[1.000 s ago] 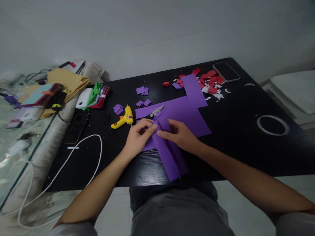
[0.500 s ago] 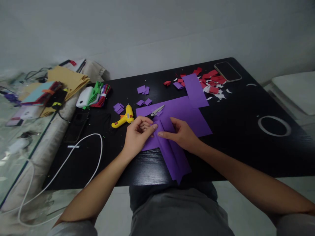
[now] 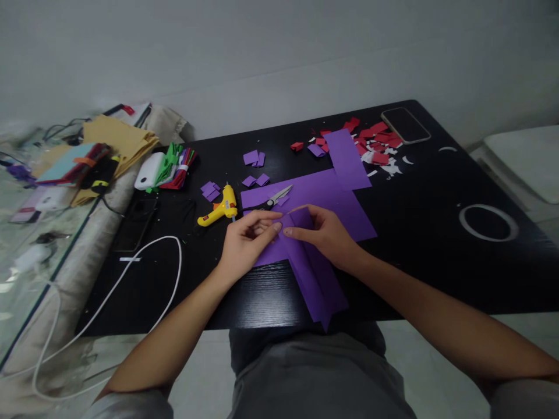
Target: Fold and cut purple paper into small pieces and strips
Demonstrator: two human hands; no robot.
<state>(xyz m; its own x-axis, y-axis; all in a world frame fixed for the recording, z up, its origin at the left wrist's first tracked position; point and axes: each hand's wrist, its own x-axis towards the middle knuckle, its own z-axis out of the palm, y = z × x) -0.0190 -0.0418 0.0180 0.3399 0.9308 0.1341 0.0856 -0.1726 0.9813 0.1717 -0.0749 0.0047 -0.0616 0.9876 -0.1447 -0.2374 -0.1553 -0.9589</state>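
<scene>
A folded strip of purple paper [image 3: 315,285] hangs slantwise between my hands, its lower end near the table's front edge. My left hand [image 3: 250,238] pinches the strip's upper left edge between thumb and fingers. On the other side, my right hand [image 3: 325,235] grips the same strip, thumb in front and fingers behind. Beneath them lies a larger purple sheet [image 3: 345,212]. Scissors [image 3: 275,199] with dark handles rest on that sheet, just beyond my hands. A yellow glue gun [image 3: 222,206] lies to the left of the sheet.
Small purple paper pieces [image 3: 210,191] lie in groups behind the glue gun. Red and white scraps [image 3: 379,142], a purple strip [image 3: 347,157] and a phone [image 3: 405,125] are at the back right. A tape ring [image 3: 488,223] lies right; a white cable [image 3: 180,262] loops left.
My hands have shifted slightly right with the folded strip. Its lower end has swung a little to the right, and my right fingers have moved further over its top edge.
</scene>
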